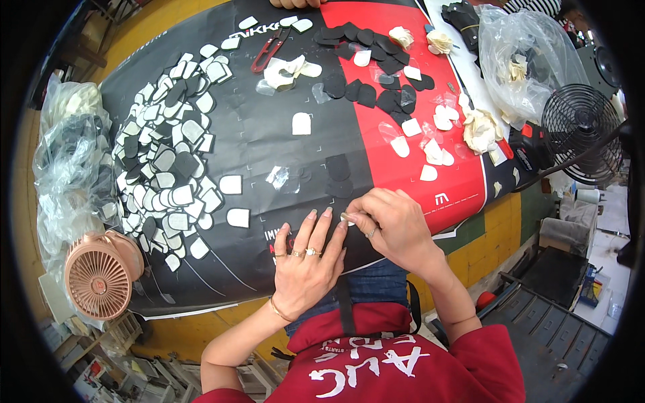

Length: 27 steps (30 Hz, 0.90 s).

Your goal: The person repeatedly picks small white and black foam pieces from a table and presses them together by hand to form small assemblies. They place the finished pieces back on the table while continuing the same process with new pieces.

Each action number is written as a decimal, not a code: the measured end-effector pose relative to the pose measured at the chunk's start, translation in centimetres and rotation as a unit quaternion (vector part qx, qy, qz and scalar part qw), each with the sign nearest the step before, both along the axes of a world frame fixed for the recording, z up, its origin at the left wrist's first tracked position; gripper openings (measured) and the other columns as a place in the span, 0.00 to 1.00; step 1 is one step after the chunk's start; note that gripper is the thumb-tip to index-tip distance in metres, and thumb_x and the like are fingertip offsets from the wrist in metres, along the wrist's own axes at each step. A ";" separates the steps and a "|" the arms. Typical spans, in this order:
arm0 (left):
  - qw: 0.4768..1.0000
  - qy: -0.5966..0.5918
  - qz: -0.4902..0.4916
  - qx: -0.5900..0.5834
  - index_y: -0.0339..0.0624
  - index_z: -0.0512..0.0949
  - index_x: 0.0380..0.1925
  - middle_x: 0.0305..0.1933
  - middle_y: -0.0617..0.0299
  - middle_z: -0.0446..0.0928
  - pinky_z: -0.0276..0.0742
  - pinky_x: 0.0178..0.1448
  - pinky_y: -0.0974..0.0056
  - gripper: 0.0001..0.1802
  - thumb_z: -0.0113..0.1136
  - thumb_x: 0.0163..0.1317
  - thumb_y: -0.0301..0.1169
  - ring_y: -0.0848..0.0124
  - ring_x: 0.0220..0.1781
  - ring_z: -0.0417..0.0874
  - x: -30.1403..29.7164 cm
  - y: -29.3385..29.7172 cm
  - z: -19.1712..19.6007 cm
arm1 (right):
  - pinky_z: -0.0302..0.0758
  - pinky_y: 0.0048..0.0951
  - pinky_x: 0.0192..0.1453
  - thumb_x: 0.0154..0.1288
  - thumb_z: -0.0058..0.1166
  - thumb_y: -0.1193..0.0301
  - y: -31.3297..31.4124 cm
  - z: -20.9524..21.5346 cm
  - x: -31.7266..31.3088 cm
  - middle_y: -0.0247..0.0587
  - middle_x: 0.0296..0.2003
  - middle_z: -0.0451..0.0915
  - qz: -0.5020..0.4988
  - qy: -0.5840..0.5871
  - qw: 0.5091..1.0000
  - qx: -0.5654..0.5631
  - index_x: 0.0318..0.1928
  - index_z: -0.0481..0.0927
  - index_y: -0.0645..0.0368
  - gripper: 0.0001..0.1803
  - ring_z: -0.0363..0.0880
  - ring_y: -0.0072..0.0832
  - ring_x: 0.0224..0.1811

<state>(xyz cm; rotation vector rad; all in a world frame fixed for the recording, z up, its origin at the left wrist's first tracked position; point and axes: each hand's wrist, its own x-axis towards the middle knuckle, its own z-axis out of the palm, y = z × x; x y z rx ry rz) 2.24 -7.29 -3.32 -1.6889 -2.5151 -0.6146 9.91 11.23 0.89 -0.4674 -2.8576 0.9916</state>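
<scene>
My left hand (307, 258) lies on the black part of the printed sheet near its front edge, fingers stretched out and slightly apart. Just beside its fingertips, my right hand (396, 225) is closed in a pinch. A small whitish edge shows at the pinch; what it belongs to is mostly covered by my fingers. Beyond my hands are two dark rounded pads (338, 168), hard to make out against the sheet, and crumpled clear film pieces (283, 179). White-faced rounded pads (230, 185) lie to the left, and a single white pad (302, 123) sits farther up.
A large heap of black-and-white pads (164, 161) covers the left side. Black pads (366, 94) and peeled backing pieces (482, 131) are scattered right. Red thread snips (269, 50), a pink fan (99, 277), a black fan (581, 131) and plastic bags (74, 168) surround them. Another person's hand (295, 3) rests at the far edge.
</scene>
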 end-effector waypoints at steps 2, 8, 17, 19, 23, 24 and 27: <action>1.000 0.004 0.002 0.001 0.52 0.81 0.58 0.67 0.56 0.75 0.52 0.77 0.47 0.25 0.65 0.58 0.35 0.61 0.70 0.73 0.0 0.1 0.0 | 0.72 0.36 0.43 0.69 0.60 0.69 -0.3 0.0 0.2 0.35 0.34 0.82 -0.005 0.013 1.000 0.004 0.38 0.82 0.58 0.06 0.81 0.35 0.38; 1.000 0.015 0.004 -0.001 0.51 0.81 0.58 0.68 0.56 0.75 0.53 0.76 0.46 0.25 0.65 0.58 0.35 0.61 0.70 0.73 0.1 0.1 -0.1 | 0.70 0.36 0.44 0.69 0.59 0.70 -1.3 -0.7 0.6 0.34 0.34 0.82 -0.036 0.058 0.997 0.035 0.42 0.81 0.57 0.06 0.80 0.34 0.38; 1.000 0.016 0.005 -0.006 0.51 0.82 0.58 0.68 0.57 0.74 0.54 0.76 0.45 0.24 0.65 0.58 0.35 0.60 0.71 0.73 0.2 0.1 -0.2 | 0.67 0.35 0.45 0.64 0.66 0.71 -3.1 -2.2 0.8 0.29 0.29 0.78 -0.106 0.140 0.974 0.147 0.50 0.79 0.57 0.15 0.77 0.30 0.32; 1.000 0.016 0.003 -0.007 0.52 0.82 0.58 0.68 0.56 0.74 0.54 0.76 0.45 0.24 0.65 0.59 0.35 0.60 0.71 0.73 0.2 0.0 -0.2 | 0.67 0.35 0.45 0.63 0.67 0.72 -3.0 -2.6 0.8 0.29 0.29 0.78 -0.109 0.160 0.969 0.150 0.52 0.77 0.57 0.18 0.76 0.29 0.32; 1.000 0.021 0.002 -0.006 0.51 0.81 0.58 0.68 0.56 0.74 0.54 0.76 0.45 0.24 0.65 0.59 0.35 0.60 0.71 0.72 0.2 0.0 -0.3 | 0.66 0.35 0.44 0.63 0.67 0.71 -2.9 -3.0 0.9 0.28 0.30 0.77 -0.131 0.176 0.969 0.111 0.54 0.77 0.56 0.20 0.75 0.28 0.31; 1.000 0.024 0.001 -0.006 0.51 0.81 0.58 0.68 0.56 0.74 0.54 0.76 0.45 0.24 0.65 0.59 0.35 0.60 0.71 0.72 0.2 0.0 -0.3 | 0.66 0.35 0.43 0.63 0.67 0.71 -2.9 -3.0 1.0 0.27 0.30 0.77 -0.143 0.175 0.969 0.096 0.54 0.77 0.55 0.20 0.75 0.28 0.31; 0.999 0.044 0.004 -0.018 0.54 0.81 0.59 0.68 0.59 0.74 0.55 0.76 0.44 0.24 0.65 0.61 0.40 0.63 0.71 0.73 0.2 0.0 -0.3 | 0.66 0.34 0.41 0.62 0.69 0.71 -2.5 -3.2 0.9 0.28 0.29 0.77 -0.188 0.174 0.962 0.091 0.55 0.77 0.56 0.22 0.76 0.27 0.32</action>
